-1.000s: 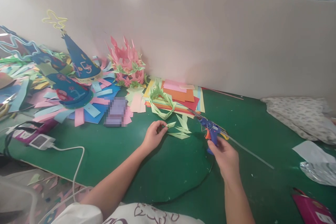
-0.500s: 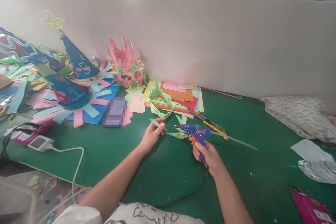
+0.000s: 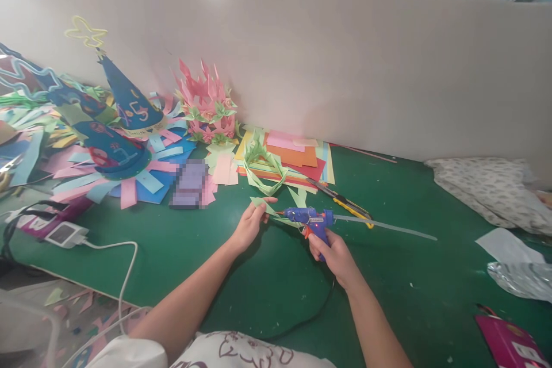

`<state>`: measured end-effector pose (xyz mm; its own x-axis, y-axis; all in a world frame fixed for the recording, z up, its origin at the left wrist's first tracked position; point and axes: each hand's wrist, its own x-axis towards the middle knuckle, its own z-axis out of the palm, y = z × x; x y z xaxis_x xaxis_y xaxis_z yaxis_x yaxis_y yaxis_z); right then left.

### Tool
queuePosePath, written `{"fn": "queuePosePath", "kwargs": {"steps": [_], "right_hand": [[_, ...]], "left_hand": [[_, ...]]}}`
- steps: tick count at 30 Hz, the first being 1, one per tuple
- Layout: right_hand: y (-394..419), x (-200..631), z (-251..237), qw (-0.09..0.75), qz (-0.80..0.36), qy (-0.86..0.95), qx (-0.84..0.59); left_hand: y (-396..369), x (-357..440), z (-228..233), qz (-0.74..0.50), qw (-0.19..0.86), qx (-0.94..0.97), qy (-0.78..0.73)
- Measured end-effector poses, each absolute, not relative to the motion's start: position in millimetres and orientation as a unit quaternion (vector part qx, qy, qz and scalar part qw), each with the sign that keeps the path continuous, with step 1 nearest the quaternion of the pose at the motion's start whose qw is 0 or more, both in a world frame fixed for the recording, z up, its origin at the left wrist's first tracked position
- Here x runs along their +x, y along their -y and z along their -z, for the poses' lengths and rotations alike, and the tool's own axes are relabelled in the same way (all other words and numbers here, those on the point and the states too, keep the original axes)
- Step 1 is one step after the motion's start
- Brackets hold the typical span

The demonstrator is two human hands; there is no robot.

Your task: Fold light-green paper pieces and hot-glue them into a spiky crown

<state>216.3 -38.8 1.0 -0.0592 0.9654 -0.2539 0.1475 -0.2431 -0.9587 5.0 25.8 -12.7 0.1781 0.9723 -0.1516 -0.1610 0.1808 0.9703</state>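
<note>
My left hand (image 3: 249, 226) is closed on a folded green paper piece (image 3: 260, 203), pinching it between thumb and fingers. In my right hand (image 3: 334, 250) is a blue glue gun (image 3: 308, 218) with an orange trigger; its nozzle tip is at the green piece beside my left fingertips. Whether the tip touches the paper I cannot tell. A long clear glue stick (image 3: 388, 227) sticks out of the gun's back. Just beyond lies a green folded paper ring (image 3: 269, 175) with pointed leaves. Another green paper piece (image 3: 298, 196) rests behind the gun, which partly hides a further one.
A yellow utility knife (image 3: 353, 211) and a stack of coloured paper (image 3: 297, 155) lie behind. Pink paper crowns (image 3: 207, 106) and blue cone hats (image 3: 127, 98) stand at the left, near a pixelated phone-like object (image 3: 188, 184). A white cable (image 3: 133, 264) runs over the left table edge.
The glue gun has moved left, bringing its nozzle to the green paper piece. My left hand has turned that piece so that more of it shows. The paper ring has stayed put.
</note>
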Motion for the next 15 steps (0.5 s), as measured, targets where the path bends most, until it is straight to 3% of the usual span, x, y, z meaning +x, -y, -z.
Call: {"fn": "queuePosePath", "kwargs": {"steps": [15], "right_hand": [[40.8,213.9,2.6,0.367,-0.506,0.524,-0.579]], "left_hand": [[-25.6,4.1,11.4,-0.454,0.635,0.454,-0.429]]}}
